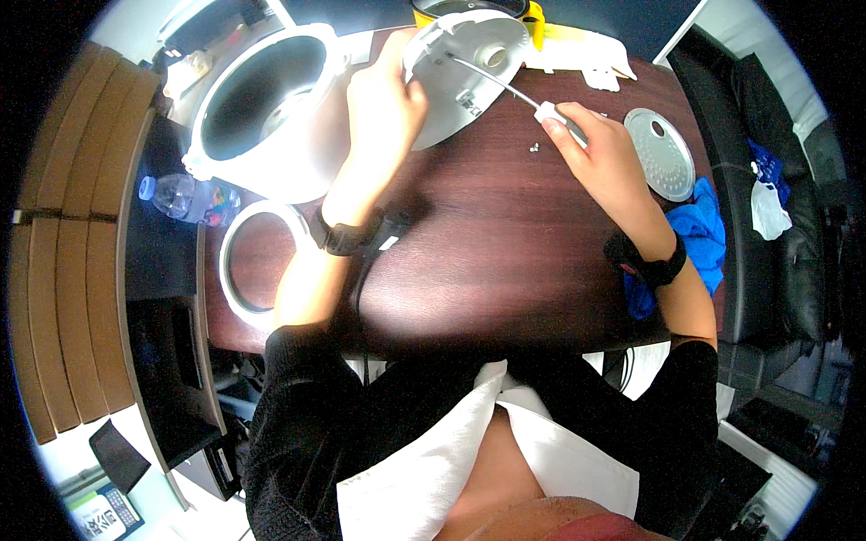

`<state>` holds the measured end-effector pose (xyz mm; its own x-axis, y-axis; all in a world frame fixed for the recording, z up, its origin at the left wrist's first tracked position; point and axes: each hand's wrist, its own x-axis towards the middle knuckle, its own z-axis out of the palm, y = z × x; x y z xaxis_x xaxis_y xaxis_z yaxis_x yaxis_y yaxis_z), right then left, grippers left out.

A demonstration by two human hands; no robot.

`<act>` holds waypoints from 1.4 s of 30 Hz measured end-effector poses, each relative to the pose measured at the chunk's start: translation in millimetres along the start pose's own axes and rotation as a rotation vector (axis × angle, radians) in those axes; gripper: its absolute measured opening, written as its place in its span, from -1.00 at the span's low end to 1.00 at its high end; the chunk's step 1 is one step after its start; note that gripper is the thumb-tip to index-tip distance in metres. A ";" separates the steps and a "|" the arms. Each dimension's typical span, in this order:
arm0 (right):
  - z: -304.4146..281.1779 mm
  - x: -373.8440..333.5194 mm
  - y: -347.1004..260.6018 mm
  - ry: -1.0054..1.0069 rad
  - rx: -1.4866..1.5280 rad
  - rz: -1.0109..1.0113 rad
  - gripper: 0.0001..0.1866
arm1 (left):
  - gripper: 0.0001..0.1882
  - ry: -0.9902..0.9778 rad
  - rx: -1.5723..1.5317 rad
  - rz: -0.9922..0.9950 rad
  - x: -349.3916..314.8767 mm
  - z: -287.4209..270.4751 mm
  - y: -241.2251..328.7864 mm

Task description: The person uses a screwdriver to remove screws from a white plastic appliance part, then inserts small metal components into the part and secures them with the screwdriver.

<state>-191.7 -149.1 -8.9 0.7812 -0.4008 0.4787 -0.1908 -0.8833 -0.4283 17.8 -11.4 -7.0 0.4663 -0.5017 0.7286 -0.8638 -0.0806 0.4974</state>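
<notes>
My left hand (pixel 386 101) grips the left edge of a round pale appliance lid (pixel 440 104), tilted up at the far side of the table. The lid shows a round raised hole and small fittings. In my right hand (pixel 603 149) is a screwdriver (pixel 548 112) with a white and grey handle. Its thin shaft reaches left to the lid's face, the tip at or very near a fitting by my left fingers. Beside my left forearm stands a white rice cooker body (pixel 311 149), its dark inside showing. Small screws (pixel 534 147) lie below the screwdriver.
A white ring (pixel 230 279) lies at the left, near a plastic bottle (pixel 185 198). A perforated metal disc (pixel 669 167) and a blue cloth (pixel 704 225) are at the right. Behind the lid are a yellow pot (pixel 538 27) and a white plastic piece (pixel 586 54) on the brown table (pixel 478 261).
</notes>
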 end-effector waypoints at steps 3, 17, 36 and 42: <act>1.2 0.0 1.0 0.038 -0.040 -0.046 -0.70 | -0.51 -0.005 -0.007 -0.017 0.3 0.0 1.7; 10.9 -3.5 2.6 -0.506 1.045 0.606 -0.58 | -0.51 -0.015 0.030 -0.024 -0.6 -1.2 3.6; 6.2 0.6 0.0 0.036 -0.004 -0.015 -0.69 | -0.52 -0.019 0.033 -0.067 0.7 -3.1 7.6; 3.9 5.0 -2.4 0.057 -0.092 -0.080 -0.69 | -0.62 0.030 0.036 0.016 0.3 -0.9 1.0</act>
<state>-185.1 -148.1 -8.5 0.7617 -0.3388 0.5523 -0.1849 -0.9306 -0.3158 17.1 -10.9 -5.8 0.4575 -0.4769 0.7505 -0.8772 -0.1037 0.4688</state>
